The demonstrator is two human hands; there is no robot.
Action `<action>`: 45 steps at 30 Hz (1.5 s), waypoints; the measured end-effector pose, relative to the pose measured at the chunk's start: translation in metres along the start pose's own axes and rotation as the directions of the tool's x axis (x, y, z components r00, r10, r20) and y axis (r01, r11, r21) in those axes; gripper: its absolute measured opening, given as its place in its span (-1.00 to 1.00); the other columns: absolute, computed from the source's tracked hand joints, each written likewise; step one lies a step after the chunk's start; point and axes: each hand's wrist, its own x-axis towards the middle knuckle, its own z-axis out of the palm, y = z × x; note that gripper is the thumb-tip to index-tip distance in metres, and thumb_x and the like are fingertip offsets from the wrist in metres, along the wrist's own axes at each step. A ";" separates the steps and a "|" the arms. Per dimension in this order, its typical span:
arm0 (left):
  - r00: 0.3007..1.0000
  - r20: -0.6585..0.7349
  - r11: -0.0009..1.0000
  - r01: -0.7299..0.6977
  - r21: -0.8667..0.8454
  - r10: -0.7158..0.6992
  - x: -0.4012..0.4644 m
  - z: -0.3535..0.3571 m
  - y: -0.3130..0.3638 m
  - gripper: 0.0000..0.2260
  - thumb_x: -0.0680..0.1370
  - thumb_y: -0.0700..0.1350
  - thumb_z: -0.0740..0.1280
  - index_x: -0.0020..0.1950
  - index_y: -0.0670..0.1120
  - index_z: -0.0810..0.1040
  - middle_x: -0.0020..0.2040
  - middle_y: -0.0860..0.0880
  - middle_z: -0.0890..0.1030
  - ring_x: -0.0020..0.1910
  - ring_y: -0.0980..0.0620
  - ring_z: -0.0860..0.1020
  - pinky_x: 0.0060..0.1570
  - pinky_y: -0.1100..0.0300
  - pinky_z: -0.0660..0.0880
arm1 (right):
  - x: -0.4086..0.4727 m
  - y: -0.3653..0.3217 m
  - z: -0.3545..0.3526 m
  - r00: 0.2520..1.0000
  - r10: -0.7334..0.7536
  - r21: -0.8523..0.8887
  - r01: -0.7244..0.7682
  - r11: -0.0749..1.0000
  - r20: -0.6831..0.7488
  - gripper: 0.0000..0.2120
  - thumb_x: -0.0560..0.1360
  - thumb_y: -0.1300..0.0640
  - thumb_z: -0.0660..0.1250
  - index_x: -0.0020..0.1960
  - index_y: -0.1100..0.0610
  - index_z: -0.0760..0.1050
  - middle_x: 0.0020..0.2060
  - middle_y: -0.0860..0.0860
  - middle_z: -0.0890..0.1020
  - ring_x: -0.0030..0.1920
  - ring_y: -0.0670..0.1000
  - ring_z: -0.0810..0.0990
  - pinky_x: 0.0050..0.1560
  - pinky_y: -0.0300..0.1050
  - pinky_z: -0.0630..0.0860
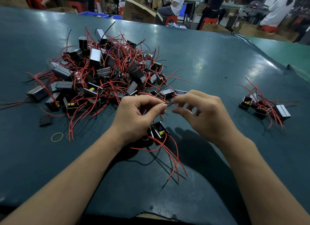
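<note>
In the head view, the left hand [134, 115] is held over the near middle of the dark green table [218, 57]. Its grip is closed: the thumb and the forefinger pinch a thin black wire [168, 104], and the other fingers are curled under the palm. The free end of this wire points to the right, toward the right hand [203, 115].

The grip of the right hand is partly open. The thumb and the forefinger stand a little apart, with the wire end between them. The fingertips are blurred, so I cannot tell if they touch the wire.

Just under the left hand are two small black modules [159, 132], one with a yellow part inside. Whether they lie on the table or hang from their wires, I cannot tell. Their red wires [174, 159] run from them toward the person and spread on the table.

Behind the hands, to the left, lies a big pile of modules [100, 70], the same kind, tangled with many red and black wires. To the far right, well apart from the hands, is a small group of modules [265, 105]. A yellow rubber band [57, 137] lies on the table near the left side of the pile, with a flat black piece [45, 120] just behind it.

Beyond the far edge of the table, people sit on red stools [171, 19] among cardboard boxes.
</note>
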 end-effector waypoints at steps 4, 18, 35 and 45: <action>1.000 -0.002 0.999 0.013 -0.036 -0.013 -0.001 -0.002 0.000 -0.97 0.49 -0.24 0.45 -0.12 -0.19 0.69 -0.24 -0.04 0.69 -0.24 0.01 0.66 -0.14 0.11 0.60 | 0.000 -0.001 0.002 0.996 -0.076 -0.092 0.072 0.993 -0.044 -0.92 0.49 0.22 0.44 -0.09 0.23 0.68 -0.24 0.10 0.65 -0.32 0.15 0.60 -0.36 0.04 0.54; 0.999 0.044 1.000 0.004 -0.016 -0.004 -0.002 -0.004 -0.001 -0.96 0.49 -0.25 0.46 -0.10 -0.20 0.70 -0.23 -0.04 0.69 -0.22 0.05 0.66 -0.14 0.20 0.59 | -0.001 -0.008 -0.001 0.995 -0.047 -0.126 0.058 0.990 0.090 -0.82 0.55 0.18 0.34 -0.17 0.22 0.64 -0.41 0.07 0.54 -0.41 0.13 0.49 -0.43 -0.05 0.44; 0.999 -0.004 0.998 -0.040 0.053 0.040 0.002 0.004 -0.002 -0.97 0.49 -0.25 0.46 -0.11 -0.19 0.70 -0.23 -0.03 0.68 -0.23 0.08 0.63 -0.16 0.33 0.49 | 0.000 -0.017 0.016 0.904 0.428 0.082 -0.424 0.902 -0.025 -0.79 0.56 0.06 0.35 -0.19 0.15 0.53 -0.41 -0.04 0.57 -0.39 0.10 0.61 -0.27 0.14 0.57; 0.999 -0.039 0.998 -0.033 0.047 0.035 0.002 0.002 -0.004 -0.97 0.49 -0.23 0.46 -0.13 -0.13 0.69 -0.23 -0.03 0.69 -0.22 0.06 0.64 -0.15 0.21 0.56 | -0.003 -0.004 0.007 0.979 0.126 -0.024 -0.124 0.992 0.161 -0.85 0.57 0.16 0.32 -0.07 0.21 0.61 -0.29 0.04 0.63 -0.29 0.11 0.59 -0.28 0.10 0.54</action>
